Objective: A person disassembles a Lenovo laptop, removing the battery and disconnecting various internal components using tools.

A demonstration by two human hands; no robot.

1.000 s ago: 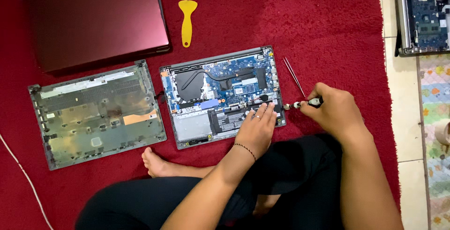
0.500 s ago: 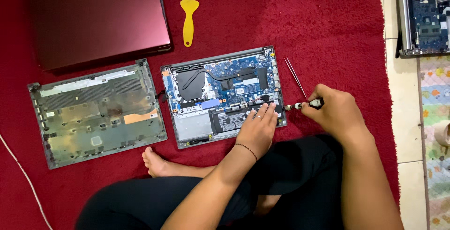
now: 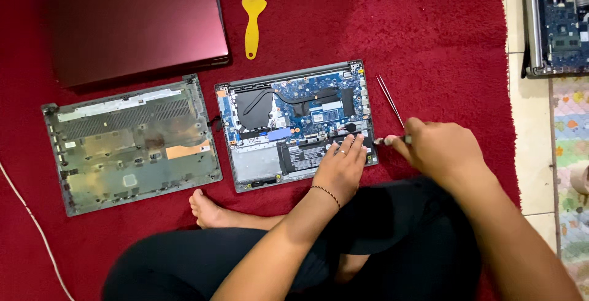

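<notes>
An opened laptop [image 3: 294,123] lies on red carpet [image 3: 429,43]. The left hand [image 3: 340,166] rests on its near right corner, fingers loosely together. The right hand [image 3: 438,150], beside that corner, has fingers clamped on a screwdriver [image 3: 392,141]. Left lies its removed base cover [image 3: 129,141]; beyond, a yellow pry tool [image 3: 252,25].

Under the left hand [image 3: 341,167], an opened laptop [image 3: 296,123] shows a blue circuit board, matt black metal plates and a smooth grey plastic frame. The right hand [image 3: 438,150] grips a screwdriver [image 3: 391,141] with a bright metal tip. Further left lies a dull grey cover panel [image 3: 130,143]. Beyond the hands: glossy yellow plastic scraper [image 3: 253,25], satin maroon lid [image 3: 132,22], rough red pile carpet [image 3: 399,31].
</notes>
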